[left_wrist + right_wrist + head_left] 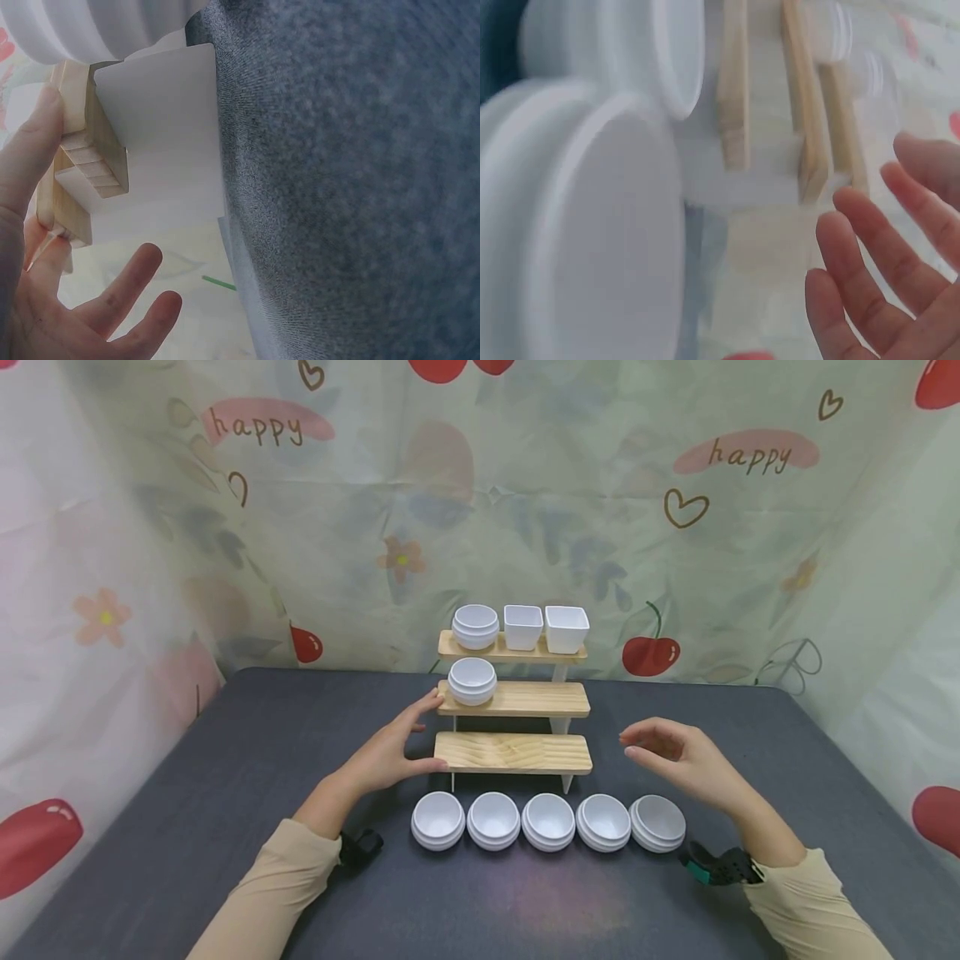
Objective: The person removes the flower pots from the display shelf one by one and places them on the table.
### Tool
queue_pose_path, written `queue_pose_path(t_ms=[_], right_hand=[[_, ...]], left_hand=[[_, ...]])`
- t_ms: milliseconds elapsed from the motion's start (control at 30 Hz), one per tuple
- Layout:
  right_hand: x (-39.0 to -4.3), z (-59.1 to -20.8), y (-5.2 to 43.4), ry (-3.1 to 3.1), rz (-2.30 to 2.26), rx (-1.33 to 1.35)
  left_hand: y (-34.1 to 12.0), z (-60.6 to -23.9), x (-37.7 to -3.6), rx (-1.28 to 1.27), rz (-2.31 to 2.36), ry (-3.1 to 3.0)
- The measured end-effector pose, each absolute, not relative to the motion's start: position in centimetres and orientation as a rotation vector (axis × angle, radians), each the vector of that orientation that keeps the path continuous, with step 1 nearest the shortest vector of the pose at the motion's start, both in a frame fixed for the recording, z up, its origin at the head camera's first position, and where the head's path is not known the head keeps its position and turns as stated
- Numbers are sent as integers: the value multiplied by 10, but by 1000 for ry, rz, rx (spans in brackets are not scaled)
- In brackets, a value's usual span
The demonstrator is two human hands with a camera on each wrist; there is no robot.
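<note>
Wooden and three-stepped, the tiered shelf (513, 727) stands near the middle of the dark grey counter (187, 793) in the head view. Its top step carries a round white bowl (476, 626) and two square white cups (522, 626), and its middle step carries one more round bowl at the left end (472, 681); the bottom step is bare wood. The left hand (393, 752) lies against the shelf's left side, fingers straight, with a fingertip at the middle step's end and the thumb on the bottom step's front corner. The right hand (675, 756) hovers off the shelf's right side, apart from it, fingers loosely bent and holding nothing. A row of five round white bowls (548, 821) sits on the counter just in front of the shelf, between the two forearms.

Left wrist view: the left hand (45, 300) shows relaxed, spread fingers, one of them lying along the end of a wooden step (75, 135), beside the shelf's white side panel (165, 142). Grey counter fills the right half.

Right wrist view, blurred: the right hand (885, 285) shows straight, parted fingers gripping nothing. The shelf's wooden steps (735, 97) appear edge-on beyond them, and large white bowls (592, 225) fill the left side.
</note>
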State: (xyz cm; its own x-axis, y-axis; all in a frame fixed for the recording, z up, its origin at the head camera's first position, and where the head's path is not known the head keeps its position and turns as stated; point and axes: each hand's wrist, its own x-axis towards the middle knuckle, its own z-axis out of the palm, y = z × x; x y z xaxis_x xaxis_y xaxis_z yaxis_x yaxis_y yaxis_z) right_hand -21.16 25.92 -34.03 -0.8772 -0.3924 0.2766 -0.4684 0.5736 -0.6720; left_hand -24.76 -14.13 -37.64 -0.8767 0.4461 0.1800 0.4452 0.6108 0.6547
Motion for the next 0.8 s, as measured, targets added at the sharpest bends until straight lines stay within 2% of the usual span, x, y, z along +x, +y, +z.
queue_pose_path(t_ms=[800], right_hand=[[-245, -312, 145, -2670, 1286, 800]], left_hand=[[-141, -376, -248, 795, 1159, 2813]])
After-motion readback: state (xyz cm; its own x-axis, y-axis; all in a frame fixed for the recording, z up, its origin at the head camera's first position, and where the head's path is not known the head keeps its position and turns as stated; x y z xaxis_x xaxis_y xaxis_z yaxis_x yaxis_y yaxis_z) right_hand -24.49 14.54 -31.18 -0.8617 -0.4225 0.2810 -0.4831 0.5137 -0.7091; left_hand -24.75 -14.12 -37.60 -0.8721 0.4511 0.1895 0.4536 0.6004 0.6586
